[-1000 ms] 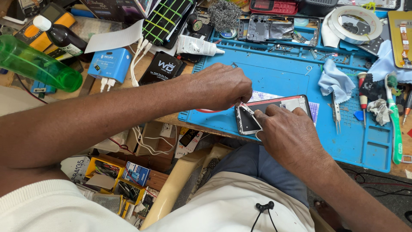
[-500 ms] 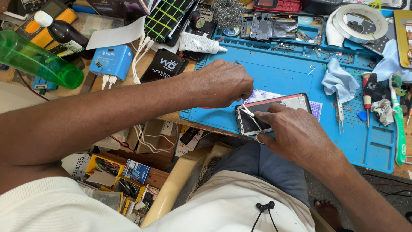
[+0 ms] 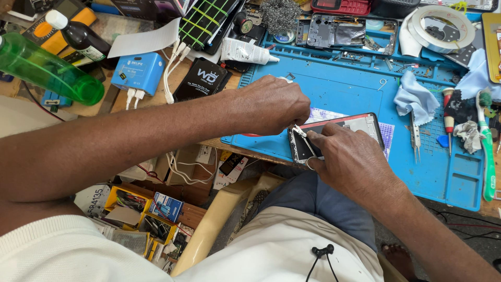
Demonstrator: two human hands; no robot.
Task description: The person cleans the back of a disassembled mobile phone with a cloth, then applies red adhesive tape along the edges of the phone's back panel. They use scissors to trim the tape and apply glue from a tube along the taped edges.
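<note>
Your left hand pinches tweezers; your right hand presses flat on the smartphone. A slip could scratch it.

the right hand covers the near end of the flat black phone with its red-edged frame. what the left hand pinches is too small to tell. the translucent green plastic bottle runs off the left edge.
</note>
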